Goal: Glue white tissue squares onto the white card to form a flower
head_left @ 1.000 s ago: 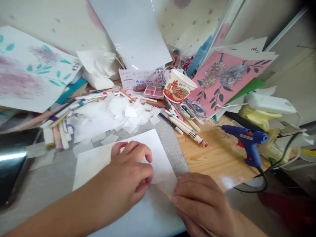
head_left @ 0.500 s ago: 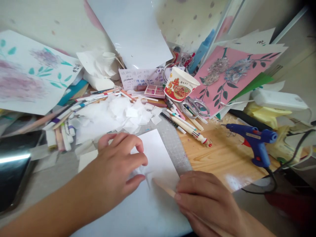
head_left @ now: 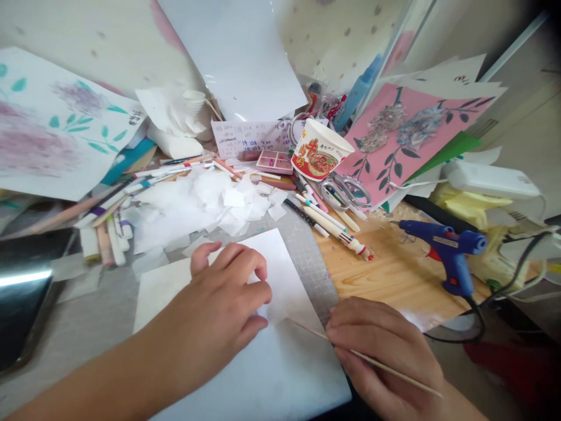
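- The thin wooden stick point(head_left: 381, 366) lies slantwise at the lower right. Its far tip rests on the near right edge of the white sheet point(head_left: 284, 275), and its near end juts out past the wrist.
- The right hand point(head_left: 385, 342) is closed on the stick, fingers folded over its middle, thumb hidden.
- The stick looks very light and stiff but easy to snap. A pinch close to the working tip would likely give the most control.
- The left hand point(head_left: 219, 304) is half-curled with its fingertips down on the sheet, gripping nothing that shows.
- The sheet looks light and limp, apt to slide or crease. It seems better pinned flat under spread fingers than lifted by a corner.
- The sheet lies on a grey gridded cutting mat point(head_left: 307, 251), which lies on the wooden desk point(head_left: 385, 280).
- Just beyond the sheet is a heap of white tissue scraps point(head_left: 197, 199), with pens point(head_left: 333, 225) and scissors point(head_left: 346, 193) to its right.
- A noodle cup point(head_left: 318, 155) stands behind the scissors.
- A blue glue gun point(head_left: 447, 251) stands on the desk, well right of the hands, its cord trailing off.
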Demonstrator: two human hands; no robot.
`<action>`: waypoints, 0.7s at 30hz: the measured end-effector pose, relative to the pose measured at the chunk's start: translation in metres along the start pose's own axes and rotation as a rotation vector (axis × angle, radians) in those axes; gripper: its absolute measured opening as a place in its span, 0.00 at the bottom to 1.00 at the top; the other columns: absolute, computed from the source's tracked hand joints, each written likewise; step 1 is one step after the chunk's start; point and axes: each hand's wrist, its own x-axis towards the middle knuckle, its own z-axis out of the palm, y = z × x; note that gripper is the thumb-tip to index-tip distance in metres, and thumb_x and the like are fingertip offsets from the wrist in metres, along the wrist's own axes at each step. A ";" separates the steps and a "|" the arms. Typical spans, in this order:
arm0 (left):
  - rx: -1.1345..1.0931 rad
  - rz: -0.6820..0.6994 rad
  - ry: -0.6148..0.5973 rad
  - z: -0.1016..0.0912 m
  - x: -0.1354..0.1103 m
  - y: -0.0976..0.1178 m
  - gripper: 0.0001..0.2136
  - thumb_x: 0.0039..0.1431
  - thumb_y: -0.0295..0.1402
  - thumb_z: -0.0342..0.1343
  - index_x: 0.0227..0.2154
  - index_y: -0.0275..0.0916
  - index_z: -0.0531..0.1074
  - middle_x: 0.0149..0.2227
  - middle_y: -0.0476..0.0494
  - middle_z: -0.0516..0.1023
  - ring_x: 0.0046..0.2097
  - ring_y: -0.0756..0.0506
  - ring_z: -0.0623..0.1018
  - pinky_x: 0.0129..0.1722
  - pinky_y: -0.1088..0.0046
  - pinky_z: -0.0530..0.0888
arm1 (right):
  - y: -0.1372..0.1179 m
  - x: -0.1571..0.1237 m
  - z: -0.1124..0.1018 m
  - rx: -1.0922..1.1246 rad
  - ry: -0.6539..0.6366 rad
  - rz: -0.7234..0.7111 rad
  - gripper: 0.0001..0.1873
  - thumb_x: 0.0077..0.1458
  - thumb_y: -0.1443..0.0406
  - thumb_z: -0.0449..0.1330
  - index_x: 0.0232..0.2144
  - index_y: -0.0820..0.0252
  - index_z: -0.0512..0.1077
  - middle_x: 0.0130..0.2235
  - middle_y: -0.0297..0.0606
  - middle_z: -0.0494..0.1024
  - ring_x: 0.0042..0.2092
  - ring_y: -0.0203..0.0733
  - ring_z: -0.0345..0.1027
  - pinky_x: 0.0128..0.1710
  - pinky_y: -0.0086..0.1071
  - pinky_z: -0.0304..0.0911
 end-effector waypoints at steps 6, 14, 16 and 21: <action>-0.054 -0.007 -0.057 0.002 0.001 -0.004 0.07 0.51 0.24 0.61 0.26 0.46 0.75 0.41 0.53 0.70 0.49 0.43 0.67 0.56 0.49 0.46 | 0.002 0.002 0.007 0.041 -0.049 -0.080 0.08 0.58 0.73 0.57 0.39 0.64 0.75 0.33 0.42 0.81 0.36 0.42 0.78 0.35 0.32 0.75; -0.072 -0.001 -0.057 -0.001 0.004 -0.001 0.07 0.54 0.26 0.59 0.24 0.45 0.75 0.40 0.52 0.70 0.47 0.43 0.67 0.55 0.50 0.47 | 0.002 0.002 0.009 0.038 -0.047 -0.080 0.08 0.58 0.73 0.59 0.39 0.64 0.76 0.34 0.43 0.82 0.38 0.42 0.79 0.39 0.31 0.76; -0.090 -0.003 -0.046 -0.004 0.004 -0.001 0.08 0.54 0.26 0.59 0.24 0.45 0.75 0.38 0.53 0.71 0.46 0.43 0.68 0.53 0.53 0.50 | -0.001 0.001 0.004 0.044 -0.052 -0.056 0.09 0.57 0.72 0.59 0.41 0.62 0.76 0.34 0.42 0.83 0.38 0.43 0.79 0.40 0.33 0.77; -0.264 0.011 -0.040 -0.018 0.006 -0.008 0.07 0.57 0.29 0.56 0.27 0.45 0.76 0.36 0.51 0.74 0.42 0.45 0.72 0.45 0.64 0.61 | -0.011 -0.002 -0.009 0.086 0.010 0.074 0.17 0.53 0.75 0.60 0.44 0.56 0.74 0.36 0.40 0.83 0.39 0.46 0.79 0.42 0.38 0.78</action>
